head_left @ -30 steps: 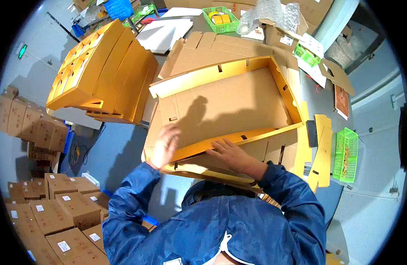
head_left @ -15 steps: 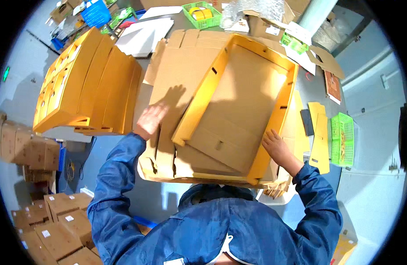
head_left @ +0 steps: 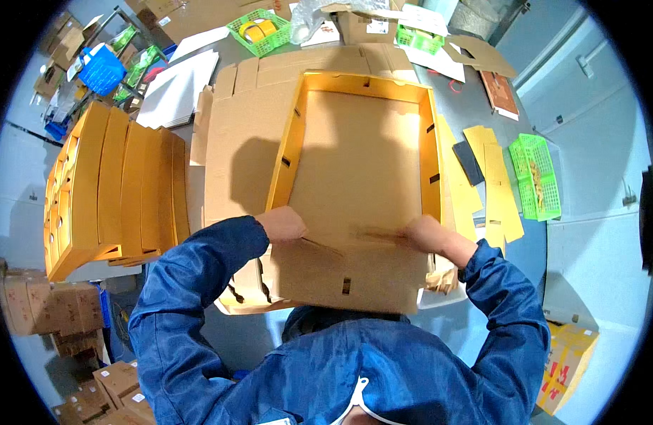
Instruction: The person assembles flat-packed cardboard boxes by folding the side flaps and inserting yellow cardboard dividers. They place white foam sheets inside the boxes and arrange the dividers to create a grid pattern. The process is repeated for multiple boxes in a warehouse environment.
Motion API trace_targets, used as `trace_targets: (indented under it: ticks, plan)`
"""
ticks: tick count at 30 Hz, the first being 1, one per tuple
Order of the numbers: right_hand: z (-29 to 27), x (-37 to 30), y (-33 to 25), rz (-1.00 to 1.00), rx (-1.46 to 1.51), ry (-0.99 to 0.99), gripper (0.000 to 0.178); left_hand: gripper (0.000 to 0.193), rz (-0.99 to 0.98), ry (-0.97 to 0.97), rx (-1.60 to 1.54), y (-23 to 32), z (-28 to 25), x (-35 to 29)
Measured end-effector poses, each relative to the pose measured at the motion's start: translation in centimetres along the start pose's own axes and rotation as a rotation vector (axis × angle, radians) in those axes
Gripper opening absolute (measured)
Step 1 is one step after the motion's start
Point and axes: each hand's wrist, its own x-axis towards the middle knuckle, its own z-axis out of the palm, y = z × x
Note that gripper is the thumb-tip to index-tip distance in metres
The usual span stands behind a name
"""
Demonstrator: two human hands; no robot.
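A shallow box (head_left: 431, 145), yellow on its walls and brown cardboard inside, sits squarely before me. Its far, left and right walls stand up. Toward me a brown flap (head_left: 319, 280) with a small dark slot lies flat. My left hand (head_left: 282, 225) is closed around the near end of the left wall, with its fingertips hidden. At the near end of the right wall is my right hand (head_left: 425, 235), its fingers smeared by motion. Blurred thin edges run inward from both hands. Underneath lies a larger brown cardboard sheet (head_left: 231, 124).
Stacked yellow boxes (head_left: 114, 184) stand on the left. To the right are flat yellow strips (head_left: 494, 188), a black piece (head_left: 468, 163) and a green basket (head_left: 535, 177) with small tan pieces. White sheets (head_left: 174, 92) and a green tape basket (head_left: 259, 32) lie at the back.
The box has turned from slanted to nearly straight. My left hand has come from the cardboard sheet onto the box's near left corner. My right hand has shifted slightly at the right wall's end.
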Motion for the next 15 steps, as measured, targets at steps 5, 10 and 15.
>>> trace_targets:
  ticks: [5, 10, 15]
  plan:
    - [2.1, 1.9, -0.3, 0.213, 0.191, 0.228, 0.021, 0.016, -0.272, 0.049, -0.217, 2.9, -0.2, 1.1]
    - [3.9, 3.5, -2.4, 0.088, 0.089, 0.269, 0.026, 0.018, -0.482, 0.304, -0.438, 3.6, 0.7, 1.6]
    - [4.6, 3.5, -1.3, 0.009, 0.021, 0.353, 0.023, 0.026, -0.588, 0.456, -0.664, 3.2, -0.6, -0.3]
